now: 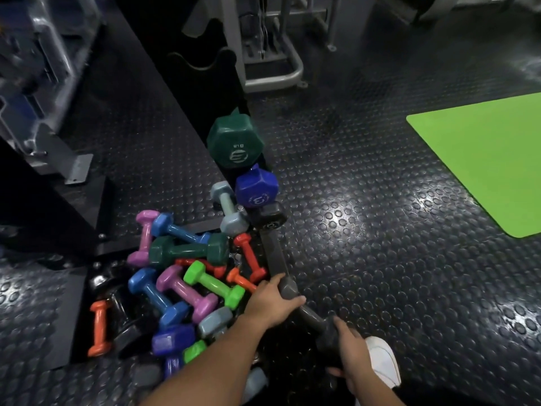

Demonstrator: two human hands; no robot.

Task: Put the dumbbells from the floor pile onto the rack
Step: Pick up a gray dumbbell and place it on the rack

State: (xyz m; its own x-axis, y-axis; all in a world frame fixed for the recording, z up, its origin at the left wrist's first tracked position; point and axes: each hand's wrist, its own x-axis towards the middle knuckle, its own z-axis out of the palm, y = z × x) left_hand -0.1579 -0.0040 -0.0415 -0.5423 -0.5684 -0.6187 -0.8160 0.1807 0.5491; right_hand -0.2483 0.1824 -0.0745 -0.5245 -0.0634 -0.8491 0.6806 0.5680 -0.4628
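Note:
Both hands hold a dark grey dumbbell (310, 316) low over the floor, right of the pile. My left hand (270, 301) is wrapped over its far head, and my right hand (349, 356) grips its near head. The floor pile (181, 285) lies to the left, with several pink, blue, green, orange, purple and grey dumbbells jumbled together. The black rack (202, 92) rises just beyond it. On its lower pegs sit a dark green 8 lb dumbbell (234, 142), a purple dumbbell (257, 186), a black dumbbell (270, 219) and a pale grey dumbbell (229, 208).
A dark grey bar (272, 250) runs along the floor from the rack toward my left hand. My white shoe (383, 358) is by my right hand. A bright green mat (483, 159) lies at the right. Grey machine frames (272, 63) stand behind, and another (44, 112) at the left.

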